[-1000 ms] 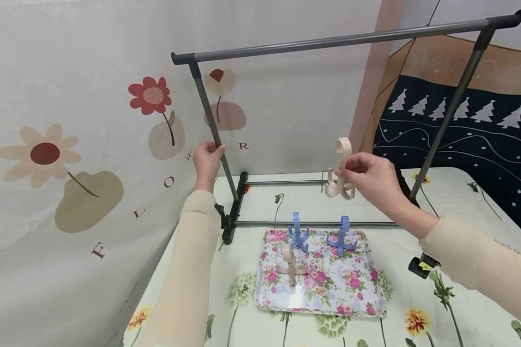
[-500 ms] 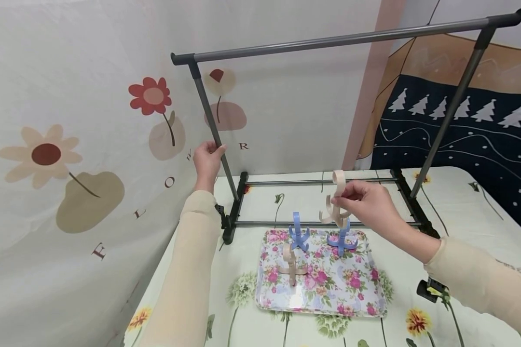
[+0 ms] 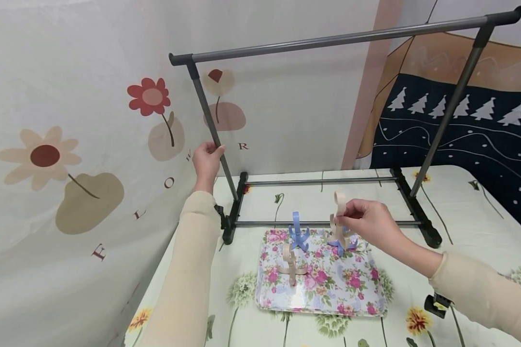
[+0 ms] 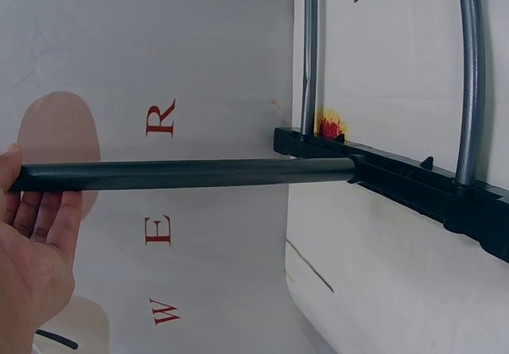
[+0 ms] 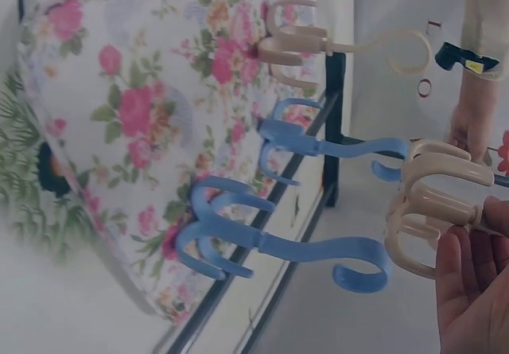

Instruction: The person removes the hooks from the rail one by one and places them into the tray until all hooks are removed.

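Observation:
My left hand (image 3: 206, 164) holds the left upright pole (image 4: 191, 176) of a dark metal clothes rack (image 3: 338, 41), thumb on one side and fingers on the other. My right hand (image 3: 371, 221) pinches a beige multi-prong hook (image 5: 433, 199) by the stem under its curled top. In the head view it overlaps a blue hook (image 3: 340, 250) that stands on the flowered tray (image 3: 282, 299). A second blue hook (image 3: 298, 238) stands left of that one. Closer to me on the tray is another beige hook (image 3: 291, 267). All have a curled top and several upturned prongs.
The rack's base has two low rods (image 3: 260, 224) between black feet (image 3: 236, 207), just behind the tray. Its top bar spans high above. A flower-printed cloth (image 3: 243, 327) covers the surface. A pale curtain (image 3: 91, 58) hangs close on the left.
My right hand has lowered the beige hook from above the rack's base rods to the tray's back edge, over the right blue hook. The left hand keeps its place on the pole.

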Demonstrator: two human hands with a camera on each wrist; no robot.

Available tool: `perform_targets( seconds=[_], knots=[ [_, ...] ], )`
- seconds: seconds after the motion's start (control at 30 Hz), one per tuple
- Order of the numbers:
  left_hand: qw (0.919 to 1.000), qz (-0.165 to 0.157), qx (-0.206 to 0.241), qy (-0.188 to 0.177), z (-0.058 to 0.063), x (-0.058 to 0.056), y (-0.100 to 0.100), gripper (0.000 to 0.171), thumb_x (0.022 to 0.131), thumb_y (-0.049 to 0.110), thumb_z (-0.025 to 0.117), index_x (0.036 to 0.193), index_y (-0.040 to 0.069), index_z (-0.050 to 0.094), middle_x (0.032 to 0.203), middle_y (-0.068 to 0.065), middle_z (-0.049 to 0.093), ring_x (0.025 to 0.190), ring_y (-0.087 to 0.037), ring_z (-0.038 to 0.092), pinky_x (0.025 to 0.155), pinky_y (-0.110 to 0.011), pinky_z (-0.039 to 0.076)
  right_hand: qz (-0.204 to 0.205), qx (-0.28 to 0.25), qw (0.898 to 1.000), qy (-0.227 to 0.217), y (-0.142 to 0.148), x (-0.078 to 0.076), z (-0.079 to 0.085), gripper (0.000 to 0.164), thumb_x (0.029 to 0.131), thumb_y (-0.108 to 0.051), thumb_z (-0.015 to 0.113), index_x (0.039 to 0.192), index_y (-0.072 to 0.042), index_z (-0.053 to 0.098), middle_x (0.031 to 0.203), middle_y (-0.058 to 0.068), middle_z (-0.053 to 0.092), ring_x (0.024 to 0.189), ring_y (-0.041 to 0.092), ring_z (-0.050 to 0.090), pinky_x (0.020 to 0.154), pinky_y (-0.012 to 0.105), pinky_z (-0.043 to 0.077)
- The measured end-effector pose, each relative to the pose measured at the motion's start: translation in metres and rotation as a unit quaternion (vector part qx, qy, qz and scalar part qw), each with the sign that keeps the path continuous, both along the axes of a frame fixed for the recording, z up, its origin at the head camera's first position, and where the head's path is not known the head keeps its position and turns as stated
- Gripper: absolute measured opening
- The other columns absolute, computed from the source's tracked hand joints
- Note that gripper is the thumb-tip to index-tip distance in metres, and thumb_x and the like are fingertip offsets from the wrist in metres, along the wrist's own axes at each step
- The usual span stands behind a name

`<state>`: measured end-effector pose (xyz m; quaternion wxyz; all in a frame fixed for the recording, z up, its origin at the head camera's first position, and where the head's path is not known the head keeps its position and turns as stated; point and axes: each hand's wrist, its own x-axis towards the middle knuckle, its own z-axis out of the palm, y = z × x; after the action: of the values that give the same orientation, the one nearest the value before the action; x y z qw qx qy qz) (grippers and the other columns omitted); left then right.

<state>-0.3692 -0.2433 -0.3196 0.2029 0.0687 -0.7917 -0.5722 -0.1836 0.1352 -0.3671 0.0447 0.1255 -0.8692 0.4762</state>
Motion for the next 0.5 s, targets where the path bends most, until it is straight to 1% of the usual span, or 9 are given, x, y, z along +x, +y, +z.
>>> perform_targets(
  seconds=[0.13,0.27,0.4,0.5],
  knots=[
    [1.0,0.0,0.002,0.001,0.0,-0.001,0.0,0.025,0.096,0.023,0.068,0.114,0.006,0.062,0.112,-0.008,0.065,0.106,-0.021,0.059,0.098,-0.04,0.043,-0.004,0.006,1.0,-0.015,0.0,0.004,-0.012,0.008,0.09,-0.014,0.074,0.091,-0.007,0.071,0.085,0.003,0.072,0.078,0.026,0.068,0.062,0.029,0.056],
    [1.0,0.001,0.002,0.003,0.0,0.0,0.0,0.026,0.096,0.024,0.068,0.114,0.006,0.062,0.113,-0.008,0.065,0.106,-0.021,0.059,0.098,-0.039,0.043,-0.002,0.008,1.0,-0.025,0.0,0.009,-0.025,0.006,0.089,-0.014,0.075,0.09,-0.009,0.072,0.083,0.001,0.072,0.078,0.027,0.068,0.058,0.032,0.054],
    [1.0,0.0,0.0,0.004,0.0,0.0,-0.001,0.027,0.096,0.025,0.068,0.114,0.006,0.062,0.112,-0.008,0.065,0.106,-0.021,0.059,0.098,-0.039,0.044,0.008,0.001,1.0,-0.026,-0.002,0.015,-0.039,0.005,0.088,-0.012,0.076,0.09,-0.009,0.072,0.083,0.0,0.071,0.078,0.027,0.068,0.058,0.031,0.054],
    [1.0,0.0,-0.001,0.003,0.0,0.0,-0.001,0.027,0.096,0.025,0.067,0.114,0.006,0.062,0.112,-0.008,0.065,0.106,-0.021,0.059,0.098,-0.039,0.044,0.009,-0.005,1.0,-0.023,-0.004,0.018,-0.05,0.006,0.087,-0.01,0.076,0.088,-0.009,0.071,0.082,0.0,0.07,0.075,0.023,0.067,0.059,0.03,0.055]
  ],
)
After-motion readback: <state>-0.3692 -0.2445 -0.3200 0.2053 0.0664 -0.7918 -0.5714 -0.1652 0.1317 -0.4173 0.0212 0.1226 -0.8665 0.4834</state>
